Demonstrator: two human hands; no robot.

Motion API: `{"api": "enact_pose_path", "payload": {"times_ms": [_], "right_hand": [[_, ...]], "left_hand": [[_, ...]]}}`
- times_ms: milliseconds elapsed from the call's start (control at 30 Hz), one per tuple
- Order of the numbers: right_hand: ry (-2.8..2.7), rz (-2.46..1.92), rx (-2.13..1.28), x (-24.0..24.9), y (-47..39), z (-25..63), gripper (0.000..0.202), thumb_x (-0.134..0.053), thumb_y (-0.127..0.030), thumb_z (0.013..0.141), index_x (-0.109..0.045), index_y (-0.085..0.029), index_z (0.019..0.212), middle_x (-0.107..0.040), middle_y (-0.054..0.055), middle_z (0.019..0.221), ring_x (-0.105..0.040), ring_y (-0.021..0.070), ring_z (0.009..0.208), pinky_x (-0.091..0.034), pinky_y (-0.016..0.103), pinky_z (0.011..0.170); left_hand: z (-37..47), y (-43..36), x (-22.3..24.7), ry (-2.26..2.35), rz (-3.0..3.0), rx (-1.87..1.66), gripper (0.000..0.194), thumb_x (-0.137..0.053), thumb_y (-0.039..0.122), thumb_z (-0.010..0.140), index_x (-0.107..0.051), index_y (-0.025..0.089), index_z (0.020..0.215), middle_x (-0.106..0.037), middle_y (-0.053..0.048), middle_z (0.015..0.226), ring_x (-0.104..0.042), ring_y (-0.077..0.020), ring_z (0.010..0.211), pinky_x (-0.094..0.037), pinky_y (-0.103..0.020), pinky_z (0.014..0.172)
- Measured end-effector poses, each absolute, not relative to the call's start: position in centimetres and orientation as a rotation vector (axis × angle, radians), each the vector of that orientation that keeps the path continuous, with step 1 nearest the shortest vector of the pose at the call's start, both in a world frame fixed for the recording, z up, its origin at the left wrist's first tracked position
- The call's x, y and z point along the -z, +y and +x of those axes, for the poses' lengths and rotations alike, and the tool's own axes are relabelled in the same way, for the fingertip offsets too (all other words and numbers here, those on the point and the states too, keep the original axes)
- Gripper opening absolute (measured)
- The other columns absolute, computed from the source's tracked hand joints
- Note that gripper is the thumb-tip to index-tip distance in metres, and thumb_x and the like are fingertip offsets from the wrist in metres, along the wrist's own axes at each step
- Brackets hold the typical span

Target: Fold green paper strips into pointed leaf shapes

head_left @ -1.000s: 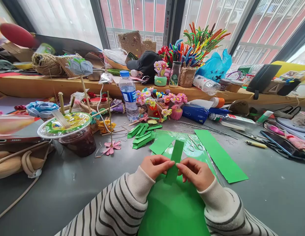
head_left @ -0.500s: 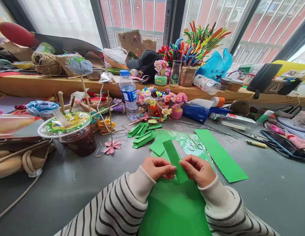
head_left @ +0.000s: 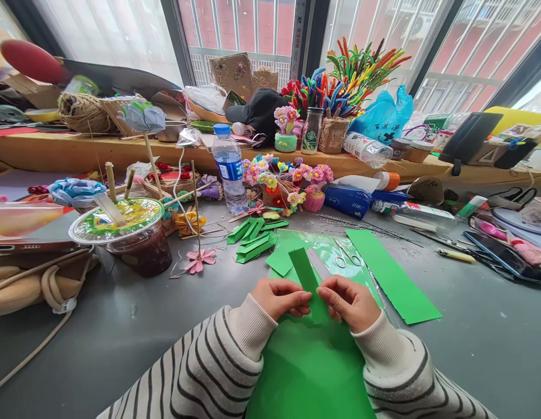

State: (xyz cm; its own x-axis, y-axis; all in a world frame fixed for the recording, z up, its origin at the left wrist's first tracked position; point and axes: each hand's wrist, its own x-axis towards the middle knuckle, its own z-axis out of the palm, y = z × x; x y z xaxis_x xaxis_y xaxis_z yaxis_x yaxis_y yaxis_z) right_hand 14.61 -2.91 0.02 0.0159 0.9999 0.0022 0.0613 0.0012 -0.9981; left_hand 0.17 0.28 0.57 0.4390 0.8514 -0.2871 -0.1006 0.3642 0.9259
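A narrow green paper strip (head_left: 304, 269) is held up between my two hands, slanting to the upper left. My left hand (head_left: 283, 298) pinches its left edge between thumb and fingers. On the other edge, my right hand (head_left: 349, 301) is closed with thumb and fingertips on the paper. Behind the strip a pale flat piece (head_left: 317, 263) shows, its lower end hidden by my right hand. Beneath both hands lies a large green sheet (head_left: 314, 372). Small scissors (head_left: 341, 256) rest on a clear sheet just beyond, beside a long green paper strip (head_left: 390, 276).
Several folded green paper pieces (head_left: 253, 241) lie beyond my left hand. A lidded drink cup (head_left: 139, 251), a pink paper flower (head_left: 199, 261) and a water bottle (head_left: 229, 169) stand to the left. A phone (head_left: 506, 253) lies at right. Crafts crowd the wooden ledge (head_left: 183, 154).
The lower part of the strip between my fingers has turned and looks narrower, blending with the green sheet below. Both hands keep their grip in almost the same place.
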Motion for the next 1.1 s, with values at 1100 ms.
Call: {"api": "enact_pose_path", "payload": {"times_ms": [1100], "right_hand": [[-1.557,-1.447,-0.81,0.62,-3.03,14.84,0.029,-0.05,-0.041,0.065,-0.049,-0.016,0.05,-0.042,-0.003,0.042,-0.034,0.0064,0.036,-0.028,0.019,0.035]], "left_hand": [[0.29,0.16,-0.59,0.983,0.933,-0.804,0.02,-0.067,0.027,0.047,-0.06,0.009,0.054,-0.058,-0.001,0.043,-0.055,-0.0107,0.045,-0.046,-0.022,0.048]]}}
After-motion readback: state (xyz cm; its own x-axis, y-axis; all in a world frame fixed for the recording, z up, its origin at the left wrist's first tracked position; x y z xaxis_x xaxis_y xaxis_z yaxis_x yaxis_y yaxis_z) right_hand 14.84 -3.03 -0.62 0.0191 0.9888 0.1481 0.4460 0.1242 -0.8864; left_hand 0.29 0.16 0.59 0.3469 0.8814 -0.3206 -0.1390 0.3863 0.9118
